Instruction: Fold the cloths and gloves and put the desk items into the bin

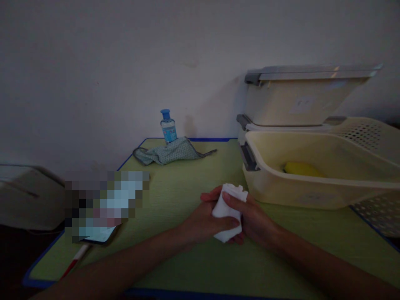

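A folded white tissue point(222, 209) is gripped between both my hands, above the middle of the green table point(175, 200). My left hand point(203, 218) holds it from the left, thumb pressed across its lower front. From the right, my right hand point(254, 214) closes on it with the thumb near its upper edge. The other fingers of both hands are partly hidden behind the tissue. Beyond them lies a crumpled grey-green cloth point(171, 153) with a dark striped edge, in front of a small clear bottle point(169, 127) with a blue cap.
An open cream storage bin point(287, 189) with a yellow item point(302, 168) inside stands at the right. Behind it is a lidded box point(281, 102). A pixelated phone-like device point(104, 235) and a red-and-white pen-like stick point(76, 259) lie at the left. A white wall rises behind.
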The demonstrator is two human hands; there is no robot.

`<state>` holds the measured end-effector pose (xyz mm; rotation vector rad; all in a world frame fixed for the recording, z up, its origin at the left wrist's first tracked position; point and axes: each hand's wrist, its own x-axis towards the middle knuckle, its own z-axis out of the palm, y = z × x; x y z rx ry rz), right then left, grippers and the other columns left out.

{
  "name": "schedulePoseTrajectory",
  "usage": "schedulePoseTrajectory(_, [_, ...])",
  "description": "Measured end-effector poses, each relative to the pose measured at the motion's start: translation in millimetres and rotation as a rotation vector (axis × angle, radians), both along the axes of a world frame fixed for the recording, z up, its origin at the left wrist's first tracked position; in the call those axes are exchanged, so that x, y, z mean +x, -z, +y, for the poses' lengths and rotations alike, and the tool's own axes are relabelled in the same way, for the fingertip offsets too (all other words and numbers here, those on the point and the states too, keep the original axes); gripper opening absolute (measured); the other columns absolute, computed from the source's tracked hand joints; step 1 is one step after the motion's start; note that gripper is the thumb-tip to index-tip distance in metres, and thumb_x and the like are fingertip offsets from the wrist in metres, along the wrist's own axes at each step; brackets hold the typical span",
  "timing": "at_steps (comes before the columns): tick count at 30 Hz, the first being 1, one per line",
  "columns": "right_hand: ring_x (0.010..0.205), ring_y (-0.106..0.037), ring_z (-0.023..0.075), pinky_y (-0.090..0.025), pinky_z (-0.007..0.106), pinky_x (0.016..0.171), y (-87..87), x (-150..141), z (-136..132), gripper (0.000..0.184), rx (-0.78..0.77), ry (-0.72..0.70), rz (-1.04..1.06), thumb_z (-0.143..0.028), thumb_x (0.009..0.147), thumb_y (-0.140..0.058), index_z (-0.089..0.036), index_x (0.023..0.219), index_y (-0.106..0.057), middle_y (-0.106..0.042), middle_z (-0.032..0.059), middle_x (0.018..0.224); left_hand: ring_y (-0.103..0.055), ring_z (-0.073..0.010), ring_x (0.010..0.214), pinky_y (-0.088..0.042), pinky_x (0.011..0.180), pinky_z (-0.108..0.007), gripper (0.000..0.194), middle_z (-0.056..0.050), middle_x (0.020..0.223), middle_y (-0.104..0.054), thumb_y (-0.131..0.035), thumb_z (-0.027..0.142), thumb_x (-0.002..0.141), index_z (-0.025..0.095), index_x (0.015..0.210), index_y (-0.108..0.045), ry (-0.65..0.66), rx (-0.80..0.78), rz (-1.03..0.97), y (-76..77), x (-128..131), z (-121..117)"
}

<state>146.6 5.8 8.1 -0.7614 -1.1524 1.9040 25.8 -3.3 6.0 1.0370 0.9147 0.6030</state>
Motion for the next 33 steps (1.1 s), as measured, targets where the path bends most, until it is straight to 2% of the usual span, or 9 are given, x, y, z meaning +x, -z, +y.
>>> schedulePoseTrajectory(3, [0.042,-0.052,0.0076,-0.036,0.015,0.029,-2.0,-0.8,-0.7,0.029,-0.003,0.058,0.033,-0.044,0.071,-0.064,-0.017,0.078,-0.058,-0.066,0.0036,0.073,-0.065,-0.0147,0.058,-0.05,0.058,-0.024,0.026,0.001,0.062,-0.065,-0.063,0.017,0.065,0.012,0.089,-0.054,0.018,-0.015,-0.032,-0.9,-1.6,0.4])
schedulePoseTrajectory(6, [0.05,-0.057,0.0103,-0.04,0.017,0.035,-3.0,-0.5,-0.7,0.031,-0.008,0.065,0.036,-0.047,0.071,-0.062,-0.017,0.076,-0.056,-0.067,0.0061,0.078,-0.064,-0.015,0.058,-0.05,0.058,-0.025,0.043,0.001,0.064,-0.065,-0.066,0.019,0.063,0.013,0.102,-0.051,0.021,0.003,-0.065,-0.5,-2.8,0.5])
schedulePoseTrajectory(12, [0.037,-0.048,0.0065,-0.037,0.018,0.033,-1.4,1.5,0.7,0.035,-0.011,0.036,0.044,-0.053,0.077,-0.053,-0.018,0.074,-0.054,-0.067,0.004,0.077,-0.064,-0.0153,0.055,-0.052,0.054,-0.027,0.071,0.0,0.068,-0.065,-0.075,0.019,0.054,0.016,0.117,-0.042,0.014,0.039,-0.112,2.5,-2.8,1.3])
schedulePoseTrajectory(14, [0.037,-0.049,0.0072,-0.039,0.019,0.034,-1.5,1.5,1.2,0.034,-0.027,0.043,0.066,-0.052,0.077,-0.053,-0.018,0.074,-0.054,-0.067,0.0032,0.074,-0.064,-0.0162,0.055,-0.052,0.054,-0.027,0.068,0.0,0.066,-0.065,-0.075,0.019,0.054,0.015,0.114,-0.043,0.005,0.026,-0.101,2.7,-2.2,1.1])
schedulePoseTrajectory(16, [0.039,-0.052,0.009,-0.041,0.02,0.036,-2.0,1.3,1.6,0.034,-0.053,0.054,0.078,-0.052,0.077,-0.054,-0.018,0.074,-0.053,-0.068,0.0032,0.071,-0.065,-0.0171,0.057,-0.051,0.055,-0.027,0.056,0.001,0.064,-0.065,-0.072,0.019,0.057,0.015,0.107,-0.046,0.002,0.019,-0.083,2.2,-1.8,0.4])
schedulePoseTrajectory(22, [0.052,-0.06,0.0133,-0.046,0.023,0.041,-1.6,-0.1,2.4,0.033,-0.129,0.12,0.071,-0.05,0.074,-0.059,-0.018,0.075,-0.052,-0.07,0.0051,0.08,-0.066,-0.0171,0.062,-0.051,0.059,-0.026,0.031,0.003,0.063,-0.066,-0.067,0.015,0.058,0.015,0.086,-0.054,0.04,0.02,-0.07,0.4,-2.7,0.1])
schedulePoseTrajectory(33, [0.057,-0.063,0.0152,-0.048,0.024,0.049,-2.5,-1.0,1.0,0.031,-0.149,0.176,0.085,-0.048,0.071,-0.063,-0.019,0.072,-0.053,-0.071,0.003,0.074,-0.066,-0.0215,0.072,-0.049,0.061,-0.026,0.034,0.004,0.065,-0.063,-0.069,0.022,0.054,0.012,0.083,-0.056,0.096,0.104,0.014,6.5,-1.0,5.9])
